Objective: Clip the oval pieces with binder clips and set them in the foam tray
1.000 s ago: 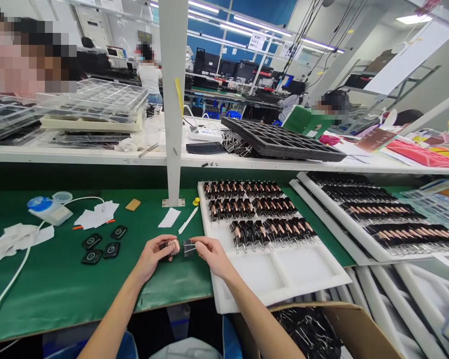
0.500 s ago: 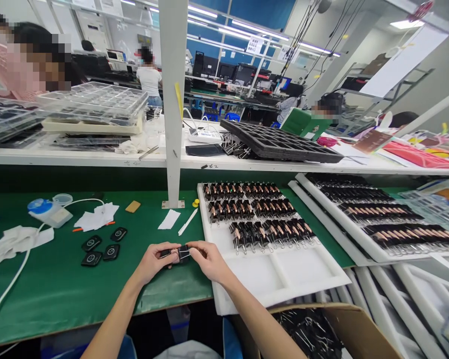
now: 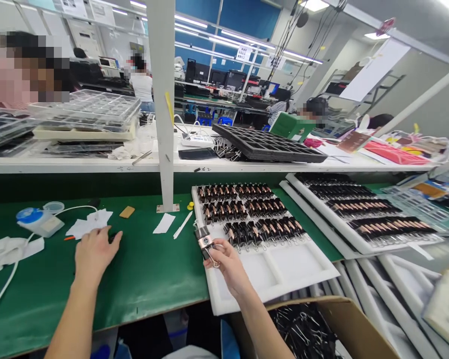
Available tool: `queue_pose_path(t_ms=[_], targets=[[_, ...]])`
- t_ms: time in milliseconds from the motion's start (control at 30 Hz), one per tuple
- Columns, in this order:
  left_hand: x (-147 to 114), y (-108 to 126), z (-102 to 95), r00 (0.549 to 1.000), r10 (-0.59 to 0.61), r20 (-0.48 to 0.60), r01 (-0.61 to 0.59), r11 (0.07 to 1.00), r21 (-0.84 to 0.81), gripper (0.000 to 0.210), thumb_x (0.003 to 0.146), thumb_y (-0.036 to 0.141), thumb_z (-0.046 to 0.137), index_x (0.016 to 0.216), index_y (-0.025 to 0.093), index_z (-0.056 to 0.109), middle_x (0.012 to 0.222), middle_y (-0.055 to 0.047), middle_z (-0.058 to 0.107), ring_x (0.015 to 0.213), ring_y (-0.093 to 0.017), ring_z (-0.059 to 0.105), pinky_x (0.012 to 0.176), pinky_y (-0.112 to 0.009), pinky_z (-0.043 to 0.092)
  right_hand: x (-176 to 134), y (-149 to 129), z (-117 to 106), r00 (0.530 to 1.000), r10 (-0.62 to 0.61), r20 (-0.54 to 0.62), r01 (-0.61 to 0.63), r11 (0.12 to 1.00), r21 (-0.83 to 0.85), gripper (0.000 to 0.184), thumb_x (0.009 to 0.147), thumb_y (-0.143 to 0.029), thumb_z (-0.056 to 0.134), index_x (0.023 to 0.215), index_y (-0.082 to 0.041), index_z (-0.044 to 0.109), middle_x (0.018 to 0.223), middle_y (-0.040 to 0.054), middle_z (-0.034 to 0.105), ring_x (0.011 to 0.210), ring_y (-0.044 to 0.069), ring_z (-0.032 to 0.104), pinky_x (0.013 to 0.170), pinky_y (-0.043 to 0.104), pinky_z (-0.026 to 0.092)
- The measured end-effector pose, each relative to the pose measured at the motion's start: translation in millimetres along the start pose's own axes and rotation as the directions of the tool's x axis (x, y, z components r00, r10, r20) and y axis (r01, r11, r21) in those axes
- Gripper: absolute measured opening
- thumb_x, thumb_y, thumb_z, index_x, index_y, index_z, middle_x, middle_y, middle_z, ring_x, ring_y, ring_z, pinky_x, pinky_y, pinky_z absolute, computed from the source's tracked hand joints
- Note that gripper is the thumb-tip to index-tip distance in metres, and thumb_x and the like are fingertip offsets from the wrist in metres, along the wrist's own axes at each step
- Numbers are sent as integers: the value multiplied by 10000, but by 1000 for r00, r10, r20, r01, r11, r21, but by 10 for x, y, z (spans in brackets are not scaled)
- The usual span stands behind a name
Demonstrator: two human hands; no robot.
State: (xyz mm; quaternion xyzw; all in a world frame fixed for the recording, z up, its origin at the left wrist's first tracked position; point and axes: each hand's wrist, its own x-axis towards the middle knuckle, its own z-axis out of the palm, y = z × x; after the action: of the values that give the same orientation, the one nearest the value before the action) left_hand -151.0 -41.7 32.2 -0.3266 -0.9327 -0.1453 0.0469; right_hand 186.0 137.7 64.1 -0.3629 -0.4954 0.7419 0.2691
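My right hand (image 3: 225, 259) grips a small watch-like device with binder clips (image 3: 205, 241), holding it tilted over the left rim of a white foam tray (image 3: 243, 279). A copper-coloured band and a round mark show between the two black clips. On the left, my left hand (image 3: 97, 252) reaches down to the green mat (image 3: 149, 274), thumb and fingers apart, over the spot of the small black rounded-square devices. Only a dark bit of one (image 3: 113, 236) shows by the fingers; the rest are hidden. Rows of clipped devices (image 3: 247, 205) stand in the tray.
A second foam tray (image 3: 359, 239) with clipped pieces lies at the right. Below sits a cardboard box (image 3: 344, 319) of loose binder clips. A white post (image 3: 162, 124) rises behind the mat. White paper (image 3: 164, 223), a white pen-like stick (image 3: 182, 225) and a blue-capped bottle (image 3: 39, 222) lie around.
My hands have parted. The left has let go of the clipped device and moved left over the black devices; the right has carried the clipped device to the tray's left rim.
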Motion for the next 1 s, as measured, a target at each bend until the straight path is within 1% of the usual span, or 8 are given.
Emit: queue_pose_path(t_ms=[133,233,400,533,667,833,933,1000], targets=[[143,-318,150,991,-2,136,-19,988,151,628,919,602,447,1128,87,739,1129,-297,703,1074,-492,612,848,-547,465,-54,-105,-267,897,-355,-264,153,808,-569,288,775,-439,715,896,-232,555,800,26,658,724,202,591,690,337,452],[180,-331,204,990,15,140,-34,990,139,596,908,597,459,1084,100,735,1118,-288,711,1049,-478,622,819,-521,463,-3,-68,-358,845,-483,-230,70,527,-847,180,825,-380,636,889,-235,551,852,40,669,805,227,610,715,333,420],[218,-199,130,984,-38,172,28,998,65,438,877,539,531,1092,183,669,920,-179,741,949,-436,665,776,-459,463,166,-14,-308,856,-500,-130,-40,186,-982,102,897,-292,562,961,-212,570,815,53,672,802,226,637,638,295,341],[188,24,55,989,-85,120,102,985,-141,409,886,510,537,1169,228,628,987,-157,741,915,-400,687,765,-445,483,289,-46,-236,900,-421,-112,-85,84,-993,150,960,-277,516,1052,-192,598,805,71,698,719,219,656,599,293,322],[7,361,65,991,-41,128,109,803,-586,412,807,502,676,1127,244,669,980,-84,748,841,-292,709,831,-410,528,151,-58,-271,860,-508,-38,56,167,-984,243,988,-335,515,1158,-197,621,1036,119,727,788,221,679,620,305,405],[-498,699,246,955,21,295,267,370,-890,577,650,540,859,1108,218,717,928,-79,757,671,-213,679,614,-319,549,-527,166,-807,478,-839,-262,262,420,-869,270,931,-422,627,1074,-195,659,935,98,699,682,184,599,606,315,470],[-765,795,396,934,28,357,342,221,-913,578,613,502,906,1071,204,719,882,-81,749,591,-181,643,506,-277,495,-980,520,-1374,198,-766,-612,99,637,-764,266,892,-455,653,985,-206,652,880,97,666,762,244,631,702,383,516],[-857,853,468,924,40,380,367,179,-913,549,616,480,912,1045,197,718,858,-80,742,574,-169,629,489,-266,476,-1206,847,-1743,107,-638,-762,-93,757,-647,255,859,-491,643,910,-242,649,825,98,665,743,291,642,698,443,528]])
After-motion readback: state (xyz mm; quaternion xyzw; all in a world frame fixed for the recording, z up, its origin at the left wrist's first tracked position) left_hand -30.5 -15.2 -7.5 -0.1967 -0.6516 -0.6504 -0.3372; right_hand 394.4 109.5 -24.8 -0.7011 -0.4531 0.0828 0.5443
